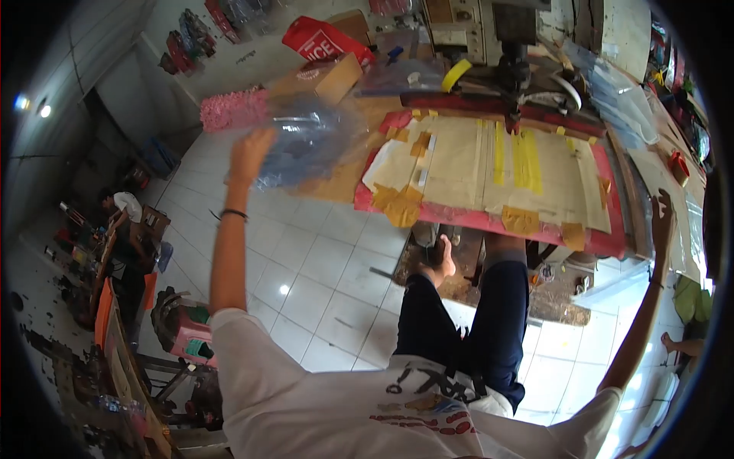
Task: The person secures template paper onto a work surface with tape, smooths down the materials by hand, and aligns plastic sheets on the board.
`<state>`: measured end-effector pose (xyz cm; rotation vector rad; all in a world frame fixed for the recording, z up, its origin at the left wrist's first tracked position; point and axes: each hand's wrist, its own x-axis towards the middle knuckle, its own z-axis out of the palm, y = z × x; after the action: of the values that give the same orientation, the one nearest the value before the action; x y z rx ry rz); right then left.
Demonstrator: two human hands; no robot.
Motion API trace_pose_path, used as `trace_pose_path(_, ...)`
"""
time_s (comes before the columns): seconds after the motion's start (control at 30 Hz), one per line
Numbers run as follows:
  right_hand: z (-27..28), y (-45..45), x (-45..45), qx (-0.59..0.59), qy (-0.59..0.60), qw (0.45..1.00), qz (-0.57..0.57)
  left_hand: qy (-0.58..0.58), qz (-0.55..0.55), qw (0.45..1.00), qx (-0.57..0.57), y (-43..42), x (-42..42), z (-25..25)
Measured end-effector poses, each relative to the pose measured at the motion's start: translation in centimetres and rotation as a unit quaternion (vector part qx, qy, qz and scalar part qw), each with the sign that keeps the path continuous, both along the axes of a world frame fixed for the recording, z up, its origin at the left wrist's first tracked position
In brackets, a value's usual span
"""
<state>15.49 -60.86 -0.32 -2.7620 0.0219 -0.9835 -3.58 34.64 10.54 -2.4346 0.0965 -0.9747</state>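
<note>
My left hand (252, 153) is closed at the edge of a crumpled, shiny clear plastic sheet (306, 141), left of the work table; motion blurs the sheet. Far to the right, my right hand (663, 218) is stretched out with its fingers apart, beside a pale board (650, 172) and more clear plastic. Between the hands, a sewing machine (517, 65) stands over a table top covered in cardboard (455, 164). Brown and yellow tape patches the cardboard, and red edging (466, 220) runs along its front.
A cardboard box (329, 80), a red bag (325, 40) and a pink bundle (233, 109) lie back left. A yellow tape roll (456, 75) sits near the machine. A pink stool (191, 334) is at left. Another person (126, 214) works at far left.
</note>
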Motion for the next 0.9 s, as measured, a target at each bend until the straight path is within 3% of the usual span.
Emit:
trace_pose_path(0.03,-0.5,-1.9,1.7,-0.067,-0.016,0.997,-0.029,0.023,0.073,0.997,-0.007,-0.6,-0.1,-2.0)
trace_pose_path(0.13,0.8,-0.3,-0.5,-0.055,0.137,0.979,-0.14,0.038,0.055,0.986,-0.151,0.1,0.2,-7.2)
trace_pose_path(0.23,2.1,0.2,-1.7,-0.04,0.151,0.982,-0.108,0.044,0.077,0.969,-0.23,-1.5,0.0,-7.8)
trace_pose_path(0.3,3.4,1.8,-3.2,-0.028,0.145,0.985,-0.088,0.045,0.084,0.97,-0.222,-2.3,0.3,-6.8)
trace_pose_path(0.37,1.8,-0.1,-1.8,-0.034,0.1,0.993,-0.051,-0.045,0.02,0.979,-0.199,-3.9,1.8,-5.7)
trace_pose_path(0.4,3.5,1.4,-2.7,-0.015,0.158,0.985,-0.06,-0.071,-0.02,0.976,-0.205,-6.2,2.7,-4.9)
trace_pose_path(0.47,2.2,0.5,-2.7,-0.02,0.09,0.995,-0.03,-0.092,-0.124,0.959,-0.239,-12.6,3.7,-2.3)
trace_pose_path(0.53,3.8,1.9,-3.2,-0.037,0.172,0.98,-0.096,-0.082,-0.24,0.927,-0.276,-20.6,4.1,-0.1)
trace_pose_path(0.6,3.5,1.8,-3.3,-0.04,0.148,0.982,-0.112,-0.074,-0.34,0.89,-0.295,-28.2,3.8,0.8)
trace_pose_path(0.73,3.7,0.8,-2.2,-0.017,0.192,0.976,-0.098,0.06,-0.583,0.757,-0.29,-42.4,5.7,-0.3)
trace_pose_path(0.83,3.3,1.0,-2.1,-0.011,0.2,0.976,-0.088,0.219,-0.644,0.648,-0.342,-53.0,8.4,-1.7)
trace_pose_path(0.9,2.7,0.3,-1.5,-0.021,0.198,0.976,-0.086,0.224,-0.668,0.615,-0.354,-59.5,11.5,-3.4)
